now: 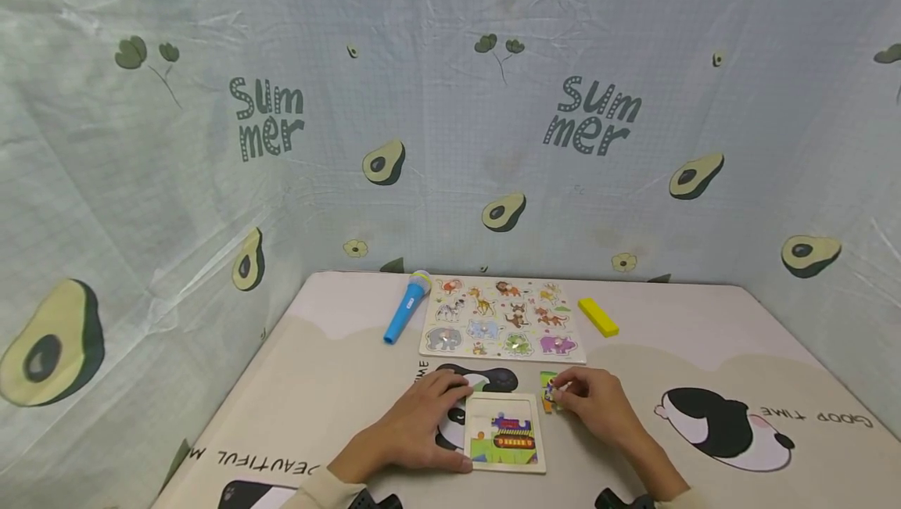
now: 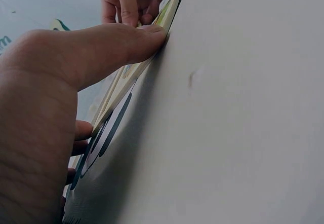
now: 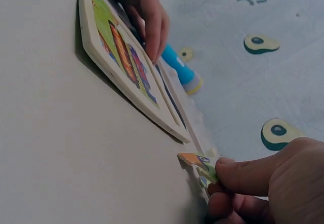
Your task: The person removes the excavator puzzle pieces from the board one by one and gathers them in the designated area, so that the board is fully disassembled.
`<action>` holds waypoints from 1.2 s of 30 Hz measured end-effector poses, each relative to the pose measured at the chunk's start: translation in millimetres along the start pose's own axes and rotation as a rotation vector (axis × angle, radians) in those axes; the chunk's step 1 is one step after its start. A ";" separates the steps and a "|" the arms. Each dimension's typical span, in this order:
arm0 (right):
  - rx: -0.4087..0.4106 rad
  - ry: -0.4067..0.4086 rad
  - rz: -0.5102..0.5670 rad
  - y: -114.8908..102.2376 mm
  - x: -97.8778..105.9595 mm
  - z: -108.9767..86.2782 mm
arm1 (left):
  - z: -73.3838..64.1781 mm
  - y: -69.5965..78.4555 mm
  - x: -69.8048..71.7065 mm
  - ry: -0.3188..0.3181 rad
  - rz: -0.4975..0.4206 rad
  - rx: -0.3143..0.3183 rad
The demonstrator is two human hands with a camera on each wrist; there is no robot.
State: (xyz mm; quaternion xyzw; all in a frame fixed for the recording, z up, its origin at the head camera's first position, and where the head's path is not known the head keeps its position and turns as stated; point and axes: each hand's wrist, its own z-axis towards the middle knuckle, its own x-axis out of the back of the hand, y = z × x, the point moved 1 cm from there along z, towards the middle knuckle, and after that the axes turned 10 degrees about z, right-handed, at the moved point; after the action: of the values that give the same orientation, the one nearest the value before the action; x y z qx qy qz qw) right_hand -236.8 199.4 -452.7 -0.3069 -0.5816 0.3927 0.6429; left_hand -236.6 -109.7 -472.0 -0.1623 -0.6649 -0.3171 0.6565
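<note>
A small square wooden jigsaw puzzle tray (image 1: 504,397) lies on the table, its lower part filled with pieces showing a colourful tracked vehicle; the upper part is bare wood. My left hand (image 1: 420,421) grips the tray's left side, thumb at the near corner and fingers at the far one. Just right of the tray, my right hand (image 1: 597,402) pinches a green and orange puzzle piece (image 3: 191,159) between thumb and fingers. In the right wrist view the piece is tilted up, and another green piece (image 3: 204,181) shows partly behind it.
Beyond the tray lies a larger animal peg puzzle board (image 1: 464,326). A blue toy microphone (image 1: 403,313) is at its left, and a yellow block (image 1: 598,317) at its right. The table cover (image 1: 676,353) has printed animals and lettering; a patterned curtain (image 1: 450,102) hangs behind.
</note>
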 end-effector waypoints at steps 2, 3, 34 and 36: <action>-0.004 0.013 -0.008 1.2 -0.6 0.2 | 0.1 -0.2 0.5 0.006 0.002 -0.005; -0.009 0.020 -0.011 2.1 -1.0 0.4 | 0.2 -0.3 0.4 0.008 0.001 -0.006; 0.076 0.051 -0.271 6.1 -9.5 0.0 | -0.2 -1.1 1.9 0.020 0.001 -0.024; 0.077 0.055 -0.263 6.9 -10.0 -0.8 | -1.1 -0.7 0.7 0.023 -0.005 -0.021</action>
State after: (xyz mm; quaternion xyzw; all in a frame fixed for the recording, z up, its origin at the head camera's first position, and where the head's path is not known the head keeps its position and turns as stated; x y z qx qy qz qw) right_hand -237.2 194.3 -463.8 -0.2139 -0.5834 0.3187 0.7158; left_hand -236.3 -111.1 -471.5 -0.1639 -0.6543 -0.3274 0.6617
